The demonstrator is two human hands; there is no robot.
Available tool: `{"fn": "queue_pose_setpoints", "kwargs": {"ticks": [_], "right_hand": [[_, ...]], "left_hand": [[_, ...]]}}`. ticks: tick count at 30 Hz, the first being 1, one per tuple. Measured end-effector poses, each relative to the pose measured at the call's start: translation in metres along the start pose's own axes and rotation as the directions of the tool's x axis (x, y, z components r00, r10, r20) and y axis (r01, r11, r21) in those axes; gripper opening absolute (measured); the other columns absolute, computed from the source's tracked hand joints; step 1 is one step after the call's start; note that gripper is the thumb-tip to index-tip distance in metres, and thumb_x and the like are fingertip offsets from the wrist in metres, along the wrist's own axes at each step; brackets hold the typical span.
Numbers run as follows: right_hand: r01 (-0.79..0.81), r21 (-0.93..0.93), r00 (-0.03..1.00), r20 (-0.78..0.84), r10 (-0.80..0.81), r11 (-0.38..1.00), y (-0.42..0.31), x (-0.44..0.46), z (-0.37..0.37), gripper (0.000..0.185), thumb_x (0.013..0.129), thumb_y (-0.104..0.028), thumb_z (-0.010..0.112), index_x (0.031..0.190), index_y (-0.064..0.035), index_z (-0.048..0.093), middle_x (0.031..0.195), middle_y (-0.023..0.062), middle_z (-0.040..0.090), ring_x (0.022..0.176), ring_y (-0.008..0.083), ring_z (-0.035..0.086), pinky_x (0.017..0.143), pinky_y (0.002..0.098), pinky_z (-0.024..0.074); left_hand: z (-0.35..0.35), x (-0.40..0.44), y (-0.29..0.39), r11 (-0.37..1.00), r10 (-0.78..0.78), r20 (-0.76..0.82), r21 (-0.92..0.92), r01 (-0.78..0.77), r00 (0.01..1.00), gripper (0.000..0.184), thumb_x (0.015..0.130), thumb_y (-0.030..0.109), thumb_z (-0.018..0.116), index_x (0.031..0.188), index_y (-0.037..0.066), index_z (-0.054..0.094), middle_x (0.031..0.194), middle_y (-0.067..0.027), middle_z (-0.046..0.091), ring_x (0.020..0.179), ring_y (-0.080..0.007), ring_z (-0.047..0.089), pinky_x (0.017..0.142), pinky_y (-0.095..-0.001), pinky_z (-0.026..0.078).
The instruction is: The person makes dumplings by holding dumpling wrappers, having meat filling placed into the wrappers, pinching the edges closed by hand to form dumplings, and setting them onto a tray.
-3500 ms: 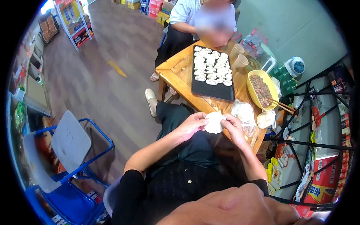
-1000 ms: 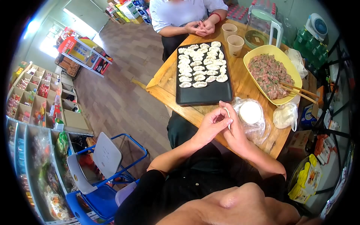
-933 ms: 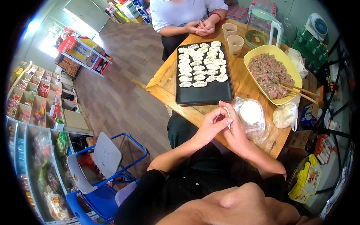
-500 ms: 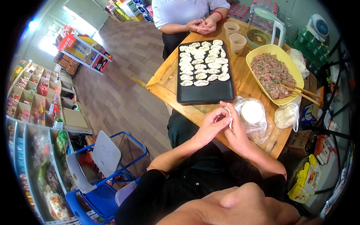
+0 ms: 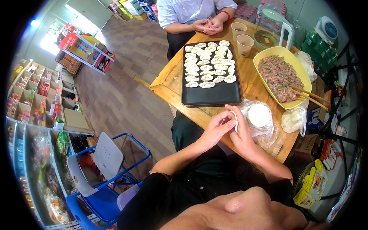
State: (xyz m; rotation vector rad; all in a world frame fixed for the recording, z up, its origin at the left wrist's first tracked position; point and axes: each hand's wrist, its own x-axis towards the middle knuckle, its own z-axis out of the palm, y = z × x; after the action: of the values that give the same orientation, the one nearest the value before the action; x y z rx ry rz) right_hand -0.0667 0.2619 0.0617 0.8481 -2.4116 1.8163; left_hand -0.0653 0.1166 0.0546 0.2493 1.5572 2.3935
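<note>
One wooden desk (image 5: 168, 82), its planks smooth and honey-coloured, carries everything, with one flat black tray (image 5: 209, 97) as my landmark. Right of the tray sits one yellow bowl (image 5: 303, 73), rounded-square, holding coarse, green-flecked minced filling (image 5: 279, 76). Past the tray's far right corner stands one clear jug (image 5: 264, 38) with a white handle. Just off the tray's near edge are my two hands, left (image 5: 215, 129) and right (image 5: 241, 140), fingers together and clamped on one piece of dough. Right of the tray's near corner lies one crinkled, clear plastic bag (image 5: 267, 140); two slim chopsticks (image 5: 312, 97) lean out of the bowl, and two tapering paper cups (image 5: 244, 46) stand by the tray's far right side. One smooth white round (image 5: 258, 115) sits on the bag. Roughly thirty pleated, crescent dumplings (image 5: 206, 67) crowd the tray, its near strip bare. Thinnest is my folded dough wrapper (image 5: 235, 122), pale and edge-on, near the tray.
</note>
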Motion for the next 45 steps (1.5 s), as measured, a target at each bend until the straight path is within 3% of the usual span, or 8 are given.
{"fn": "queue_pose_setpoints", "kwargs": {"ticks": [4,6,9,21,34,40,42,45], "right_hand": [[-0.02,0.05,1.0,0.004,0.019,0.999,0.002,0.0,0.002,0.069,0.08,0.015,0.043,0.145,0.0021,0.022,0.142,0.0231,0.04,0.131,0.0358,0.043,0.108,0.041,0.0351],[-0.069,0.278,0.997,-0.025,0.079,0.958,0.008,-0.004,0.005,0.068,0.083,0.014,0.044,0.146,0.0011,0.02,0.143,0.0225,0.039,0.131,0.035,0.043,0.108,0.0405,0.036],[-0.101,0.366,0.993,-0.018,0.116,0.925,0.004,-0.004,0.005,0.069,0.084,0.013,0.044,0.146,0.001,0.017,0.144,0.0222,0.039,0.131,0.0345,0.042,0.108,0.0405,0.0353],[-0.046,0.263,0.998,-0.025,0.054,0.964,0.009,-0.003,0.003,0.064,0.088,0.009,0.042,0.146,0.0013,0.017,0.142,0.0232,0.04,0.133,0.0326,0.04,0.111,0.0401,0.0308],[-0.088,0.341,0.996,0.017,0.087,0.936,-0.003,-0.003,0.002,0.073,0.084,0.011,0.047,0.148,-0.0005,0.014,0.146,0.0212,0.035,0.136,0.0291,0.036,0.111,0.0384,0.0296],[-0.104,0.425,0.994,0.067,0.084,0.899,-0.005,-0.005,-0.003,0.077,0.088,0.001,0.056,0.15,-0.0023,0.01,0.149,0.0187,0.03,0.138,0.0266,0.031,0.111,0.0383,0.0283],[-0.215,0.601,0.976,0.106,0.19,0.77,-0.002,-0.002,-0.008,0.075,0.092,-0.009,0.058,0.15,-0.0035,0.011,0.147,0.0174,0.032,0.136,0.0265,0.033,0.11,0.0388,0.0293],[-0.327,0.697,0.942,0.188,0.278,0.638,0.005,0.004,-0.012,0.058,0.096,-0.016,0.058,0.144,-0.004,0.028,0.128,0.0116,0.05,0.115,0.0187,0.05,0.093,0.0324,0.0431]], "left_hand": [[0.001,-0.001,-0.003,0.999,0.02,0.028,-0.032,-0.019,0.999,0.013,0.092,0.015,0.065,0.097,0.006,0.056,0.092,0.0027,0.053,0.09,-0.0067,0.048,0.083,-0.0242,0.039],[0.003,-0.004,-0.004,0.994,0.048,0.035,0.093,-0.051,0.998,0.018,0.089,0.012,0.068,0.101,0.007,0.055,0.094,0.0021,0.051,0.09,-0.0077,0.048,0.084,-0.0247,0.039],[0.006,-0.005,-0.007,0.985,0.109,0.027,0.134,-0.112,0.994,0.022,0.087,0.011,0.07,0.103,0.008,0.054,0.095,0.0017,0.05,0.09,-0.0082,0.047,0.083,-0.0241,0.039],[0.008,-0.005,-0.005,0.994,0.098,0.023,-0.06,-0.096,0.995,0.013,0.092,0.01,0.063,0.101,0.005,0.055,0.096,0.0012,0.052,0.091,-0.0082,0.049,0.085,-0.024,0.04],[0.002,-0.006,0.004,0.999,0.037,0.005,0.009,-0.037,0.999,0.01,0.092,0.012,0.063,0.095,0.005,0.058,0.094,0.0006,0.055,0.091,-0.0084,0.051,0.086,-0.0249,0.041],[-0.01,-0.005,0.023,0.867,-0.133,0.026,-0.481,0.129,0.991,0.008,0.094,0.014,0.06,0.097,0.007,0.056,0.1,-0.003,0.059,0.098,-0.0148,0.057,0.089,-0.0303,0.045],[-0.023,0.0,0.021,0.818,0.02,0.236,-0.563,0.12,0.972,0.017,0.095,0.02,0.056,0.105,0.007,0.054,0.111,-0.0072,0.06,0.109,-0.0189,0.057,0.098,-0.0372,0.045],[-0.023,-0.005,0.035,0.768,-0.047,0.185,-0.621,0.154,0.982,0.019,0.092,0.022,0.059,0.104,0.008,0.054,0.115,-0.0084,0.06,0.113,-0.0214,0.057,0.098,-0.0391,0.046]]}}
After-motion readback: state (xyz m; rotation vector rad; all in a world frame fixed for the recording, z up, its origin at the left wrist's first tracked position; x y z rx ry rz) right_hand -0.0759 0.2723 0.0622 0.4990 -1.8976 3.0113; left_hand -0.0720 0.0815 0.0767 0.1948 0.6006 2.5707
